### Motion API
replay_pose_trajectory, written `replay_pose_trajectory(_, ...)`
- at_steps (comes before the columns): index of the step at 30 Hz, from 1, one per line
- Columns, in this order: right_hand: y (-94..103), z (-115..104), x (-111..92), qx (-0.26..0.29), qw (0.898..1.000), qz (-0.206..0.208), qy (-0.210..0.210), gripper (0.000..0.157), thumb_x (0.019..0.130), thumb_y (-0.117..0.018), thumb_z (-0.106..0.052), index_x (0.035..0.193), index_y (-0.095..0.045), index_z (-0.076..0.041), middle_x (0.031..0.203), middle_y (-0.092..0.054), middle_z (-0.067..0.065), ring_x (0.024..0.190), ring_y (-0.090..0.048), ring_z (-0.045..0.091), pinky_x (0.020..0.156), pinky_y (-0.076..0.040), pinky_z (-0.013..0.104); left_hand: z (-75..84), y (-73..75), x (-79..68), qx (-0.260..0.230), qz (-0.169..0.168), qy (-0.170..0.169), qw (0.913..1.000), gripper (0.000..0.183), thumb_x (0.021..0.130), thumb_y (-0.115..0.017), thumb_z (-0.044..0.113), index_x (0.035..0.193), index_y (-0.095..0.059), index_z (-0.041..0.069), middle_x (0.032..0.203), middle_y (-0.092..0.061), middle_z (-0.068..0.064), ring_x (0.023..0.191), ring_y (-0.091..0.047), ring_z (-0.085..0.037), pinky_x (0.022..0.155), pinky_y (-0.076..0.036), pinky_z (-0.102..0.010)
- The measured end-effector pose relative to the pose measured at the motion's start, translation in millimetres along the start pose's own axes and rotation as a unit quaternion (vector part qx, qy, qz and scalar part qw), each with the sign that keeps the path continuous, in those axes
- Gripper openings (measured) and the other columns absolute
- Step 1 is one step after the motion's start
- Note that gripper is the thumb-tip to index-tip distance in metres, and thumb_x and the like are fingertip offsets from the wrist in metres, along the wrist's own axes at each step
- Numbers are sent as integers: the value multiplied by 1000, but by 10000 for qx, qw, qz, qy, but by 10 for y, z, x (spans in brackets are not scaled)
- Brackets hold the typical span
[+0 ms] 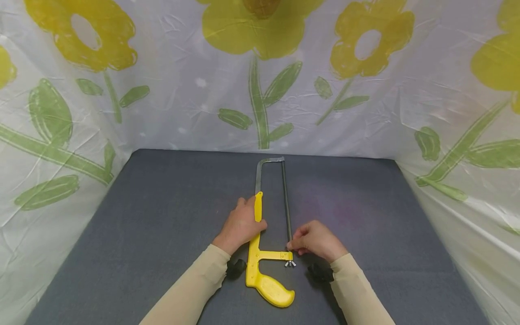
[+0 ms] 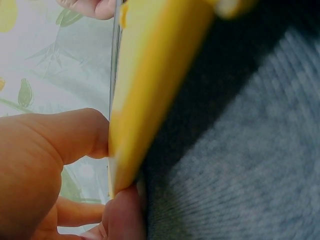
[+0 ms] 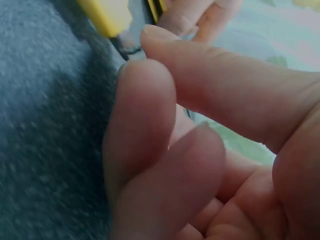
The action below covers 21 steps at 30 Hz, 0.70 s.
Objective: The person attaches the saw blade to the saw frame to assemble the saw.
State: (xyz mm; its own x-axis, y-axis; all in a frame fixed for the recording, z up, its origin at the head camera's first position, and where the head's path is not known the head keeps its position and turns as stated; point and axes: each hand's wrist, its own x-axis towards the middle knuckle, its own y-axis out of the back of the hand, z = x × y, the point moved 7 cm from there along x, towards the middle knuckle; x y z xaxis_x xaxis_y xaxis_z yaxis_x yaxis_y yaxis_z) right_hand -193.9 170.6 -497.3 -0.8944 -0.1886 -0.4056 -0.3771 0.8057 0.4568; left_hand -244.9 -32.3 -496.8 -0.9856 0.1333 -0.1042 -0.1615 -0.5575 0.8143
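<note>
A hacksaw with a yellow frame [image 1: 253,253] lies on the dark table, its handle towards me and its metal bow at the far end. My left hand [image 1: 240,224] grips the frame's long bar; in the left wrist view, thumb and fingers [image 2: 125,212] hold the yellow bar [image 2: 145,100] from both sides. At the near end of the saw blade [image 1: 286,203], just above the wing nut [image 1: 290,263], my right hand [image 1: 318,239] pinches with thumb and forefinger. The right wrist view shows those fingertips close beside the yellow frame end [image 3: 107,17]; the blade's end is mostly hidden there.
The grey table [image 1: 174,198] spreads on both sides of the saw. A white curtain [image 1: 183,99] printed with yellow flowers hangs along its back and sides. Black wrist devices [image 1: 321,273] sit under both sleeves.
</note>
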Motion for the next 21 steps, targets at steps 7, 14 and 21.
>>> replay_pose_trajectory(7,21,-2,-28,-17,9994,-331,54,24,79,-85,-21,75,-72,-1,64,-65,0,58,-61,12,57,-50,28,-9,0,2,-28,40,-36,10000,82,84,-74,27,154,-38,8,114,-50,-15,67,-55,-19,61,-50,-28)
replay_pose_trajectory(14,10,3,-47,-2,9978,-662,72,26,82,-83,-27,79,-74,-3,65,-65,0,60,-62,13,59,-49,29,-9,1,-5,-39,-11,-105,9999,81,84,-74,28,153,-39,7,114,-52,-14,72,-55,-20,64,-52,-30)
replay_pose_trajectory(21,-9,-7,-28,80,9976,-681,15,21,87,-79,-23,83,-75,-3,70,-68,2,62,-63,13,60,-50,28,1,17,6,-21,31,-56,10000,80,84,-73,29,153,-39,8,115,-52,-14,77,-56,-20,68,-54,-31)
